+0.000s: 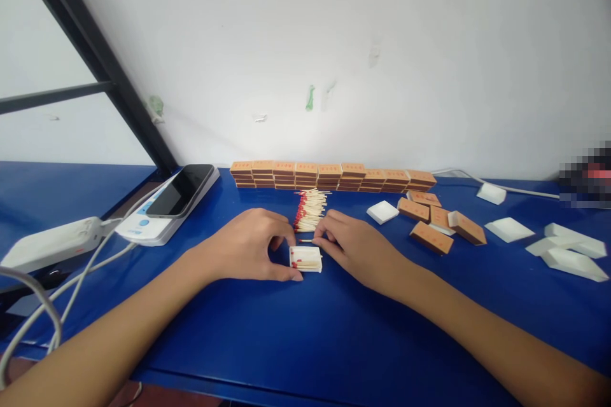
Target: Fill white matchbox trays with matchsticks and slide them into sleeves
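A small white matchbox tray lies on the blue table, partly filled with red-headed matches. My left hand grips the tray at its left end, thumb at the near side and fingers at the far side. Just beyond the tray, my right hand pinches a single match by its plain end, its red head pointing left. Behind it lies a pile of loose matches, heads mostly to the left.
Stacked matchboxes line the wall. To the right lie several orange sleeves and white trays. A phone rests on a white box at left, near a power strip and cables.
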A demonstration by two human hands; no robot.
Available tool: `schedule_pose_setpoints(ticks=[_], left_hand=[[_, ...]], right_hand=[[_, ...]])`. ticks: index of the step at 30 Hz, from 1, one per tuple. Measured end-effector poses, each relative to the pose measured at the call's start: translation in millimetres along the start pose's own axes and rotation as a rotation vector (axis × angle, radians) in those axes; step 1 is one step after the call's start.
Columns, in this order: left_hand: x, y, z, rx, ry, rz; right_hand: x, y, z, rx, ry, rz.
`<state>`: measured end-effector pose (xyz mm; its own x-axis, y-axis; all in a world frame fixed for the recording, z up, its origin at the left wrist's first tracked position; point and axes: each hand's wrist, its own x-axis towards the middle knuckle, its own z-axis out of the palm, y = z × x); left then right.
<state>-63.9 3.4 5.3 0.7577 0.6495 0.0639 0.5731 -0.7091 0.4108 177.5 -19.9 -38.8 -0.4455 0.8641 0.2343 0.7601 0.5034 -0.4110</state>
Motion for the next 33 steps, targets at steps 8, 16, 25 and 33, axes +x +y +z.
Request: schedule_pose_setpoints(ticks=[8,16,25,33], left_hand=[[0.1,-0.2,0.3,0.011,0.015,0.003],[-0.4,-1.2,1.3,0.016,0.027,0.038],[-0.8,1.8,0.2,0.028,0.033,0.048],[-1.1,1.2,1.7,0.025,0.024,0.03]], right_hand=[[-10.6,-14.8,-12.6,0.052,0.035,-0.013],[-7.9,-12.6,-11.6,0.16,0.085,-0.033],[3.0,4.5,3.4,0.061,0.069,-0.048],[3.0,2.0,1.6,0.01,0.011,-0.011]])
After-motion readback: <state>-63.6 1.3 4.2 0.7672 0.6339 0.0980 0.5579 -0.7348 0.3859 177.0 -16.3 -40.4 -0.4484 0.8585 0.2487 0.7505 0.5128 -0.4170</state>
